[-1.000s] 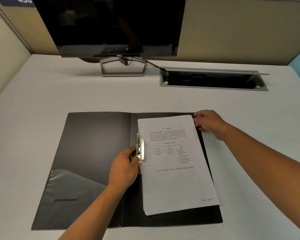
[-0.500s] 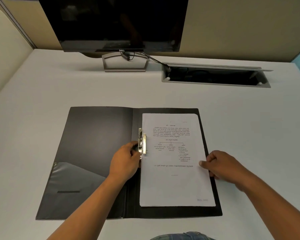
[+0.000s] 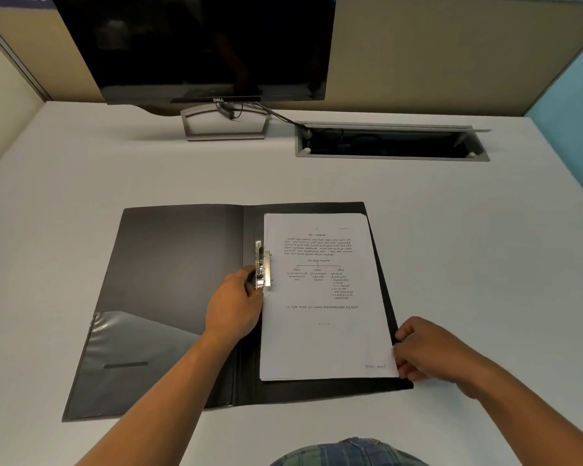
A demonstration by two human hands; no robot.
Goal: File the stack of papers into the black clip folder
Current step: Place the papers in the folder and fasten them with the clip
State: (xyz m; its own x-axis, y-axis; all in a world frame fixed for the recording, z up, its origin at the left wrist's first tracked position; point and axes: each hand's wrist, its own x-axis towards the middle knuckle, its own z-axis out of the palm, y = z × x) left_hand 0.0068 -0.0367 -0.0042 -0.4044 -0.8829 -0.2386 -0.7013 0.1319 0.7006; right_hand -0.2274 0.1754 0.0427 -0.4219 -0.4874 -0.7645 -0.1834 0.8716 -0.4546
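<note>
The black clip folder (image 3: 179, 264) lies open flat on the white desk. A stack of printed papers (image 3: 323, 338) rests on its right half, its left edge beside the metal clip (image 3: 261, 267) at the spine. My left hand (image 3: 234, 304) grips the lower end of the clip lever, which stands raised. My right hand (image 3: 424, 351) pinches the stack's near right corner at the folder's right edge.
A dark monitor (image 3: 209, 48) on a stand sits at the back of the desk. An open cable tray (image 3: 391, 144) is recessed at back right. Partition walls enclose the desk on three sides. A clear pocket (image 3: 132, 351) covers the folder's left flap.
My right hand slid from the stack's far right corner down its right edge to the near right corner. The stack has been squared up straight. My left hand stays on the clip.
</note>
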